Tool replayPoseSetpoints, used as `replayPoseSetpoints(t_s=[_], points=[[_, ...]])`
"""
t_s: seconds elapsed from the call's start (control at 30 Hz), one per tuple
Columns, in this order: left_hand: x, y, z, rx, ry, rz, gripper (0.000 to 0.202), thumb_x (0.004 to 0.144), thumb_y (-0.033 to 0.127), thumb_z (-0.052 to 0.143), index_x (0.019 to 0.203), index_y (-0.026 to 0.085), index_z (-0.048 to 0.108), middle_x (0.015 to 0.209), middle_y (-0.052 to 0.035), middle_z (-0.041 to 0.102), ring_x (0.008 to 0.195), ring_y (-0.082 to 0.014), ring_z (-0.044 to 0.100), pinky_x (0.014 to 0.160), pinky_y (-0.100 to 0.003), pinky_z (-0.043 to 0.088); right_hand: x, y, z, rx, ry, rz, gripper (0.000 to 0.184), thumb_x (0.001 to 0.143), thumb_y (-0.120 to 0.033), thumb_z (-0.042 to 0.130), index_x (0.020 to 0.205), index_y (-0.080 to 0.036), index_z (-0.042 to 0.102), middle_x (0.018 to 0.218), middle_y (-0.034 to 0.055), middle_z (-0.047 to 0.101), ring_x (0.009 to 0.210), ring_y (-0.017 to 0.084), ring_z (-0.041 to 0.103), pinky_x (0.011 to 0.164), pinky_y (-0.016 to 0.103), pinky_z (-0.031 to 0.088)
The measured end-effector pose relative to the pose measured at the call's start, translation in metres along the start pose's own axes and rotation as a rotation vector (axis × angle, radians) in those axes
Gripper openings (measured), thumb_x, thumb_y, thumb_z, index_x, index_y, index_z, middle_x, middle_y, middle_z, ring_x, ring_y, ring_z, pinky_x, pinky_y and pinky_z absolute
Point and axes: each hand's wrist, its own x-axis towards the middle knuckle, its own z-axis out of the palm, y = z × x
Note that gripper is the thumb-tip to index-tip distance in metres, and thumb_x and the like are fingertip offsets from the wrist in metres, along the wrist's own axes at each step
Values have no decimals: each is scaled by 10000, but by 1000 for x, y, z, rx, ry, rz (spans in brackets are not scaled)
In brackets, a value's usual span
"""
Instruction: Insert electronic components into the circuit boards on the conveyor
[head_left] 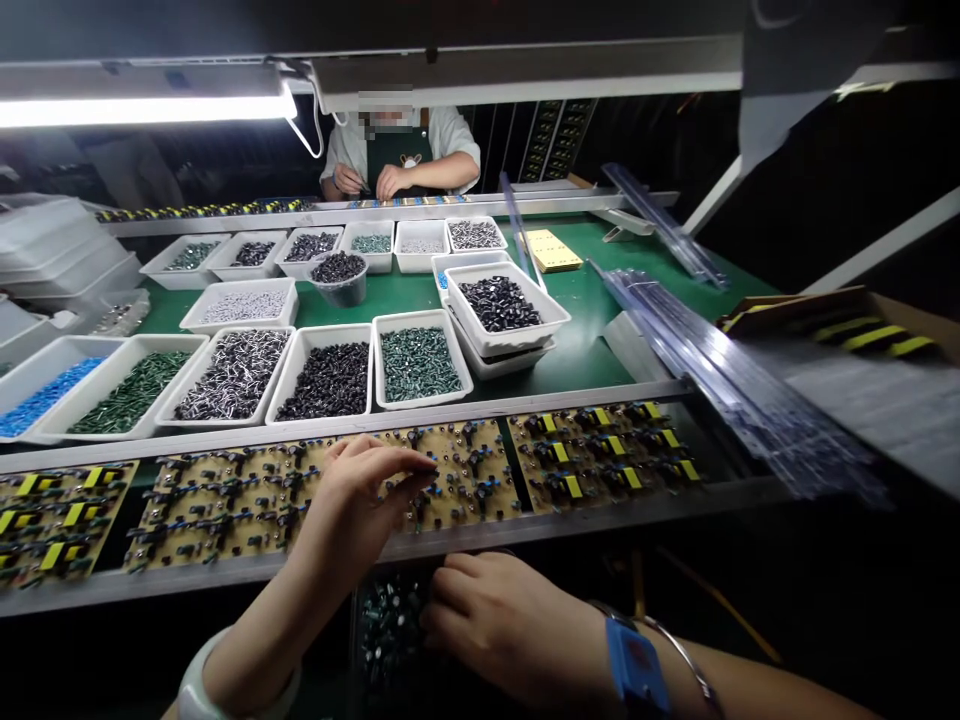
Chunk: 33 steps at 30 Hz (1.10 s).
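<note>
My left hand (360,505) reaches over the middle circuit board (480,480) on the conveyor rail, thumb and fingers pinched together on something too small to make out, right at the board's surface. My right hand (495,620) is lower, below the rail, its fingers curled over a dark container of small green components (390,625). A blue wrist strap (634,665) and a thin bangle sit on my right wrist, a pale bangle on my left. Populated boards lie to the left (60,515) and right (600,455) of the middle one.
White trays of black (330,380), green (418,362), silver and blue parts fill the green table behind the rail. Clear plastic tubes (720,370) lean at the right beside a cardboard box (847,330). Another person's hands (390,180) work at the far side.
</note>
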Motion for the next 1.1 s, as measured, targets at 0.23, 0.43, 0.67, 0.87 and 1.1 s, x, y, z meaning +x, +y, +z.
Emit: replayPoseSetpoints(t_s=[0.23, 0.43, 0.67, 0.87, 1.1], points=[[29, 1, 12, 227, -3, 123, 173, 940, 157, 692, 936, 318, 755, 922, 40, 811, 913, -212, 668, 1003, -484, 279, -3, 1, 8, 22, 86, 0, 205, 1006, -352, 620, 861, -207, 611, 865, 1, 662, 779, 170, 577, 561, 321, 380], [37, -5, 14, 266, -109, 157, 255, 913, 60, 646, 925, 303, 724, 919, 42, 809, 945, -225, 660, 1023, -496, 253, -5, 2, 13, 33, 108, -3, 195, 1018, -327, 595, 867, -204, 607, 865, 1, 665, 811, 176, 593, 601, 309, 397], [38, -3, 13, 271, -118, 222, 246, 952, 60, 563, 975, 282, 667, 855, 33, 778, 915, -231, 636, 1000, -489, 262, -4, 5, 27, -11, 182, -7, 249, 968, -403, 668, 816, -217, 600, 798, -11, 645, 718, 167, 567, 510, 319, 329], [39, -6, 17, 250, -108, 255, 266, 952, 53, 541, 1000, 287, 657, 828, 36, 759, 885, -229, 621, 998, -467, 252, -4, 17, 55, -64, 270, -57, 171, 1018, -322, 617, 865, -246, 625, 767, -35, 644, 665, 151, 529, 470, 299, 303], [36, -3, 23, 292, -62, 231, 244, 934, 42, 565, 968, 270, 647, 769, 33, 741, 877, -234, 616, 1046, -492, 224, -4, 21, 76, 130, 304, 75, 352, 1077, -445, 481, 888, -208, 660, 762, -8, 695, 651, 131, 587, 527, 267, 390]])
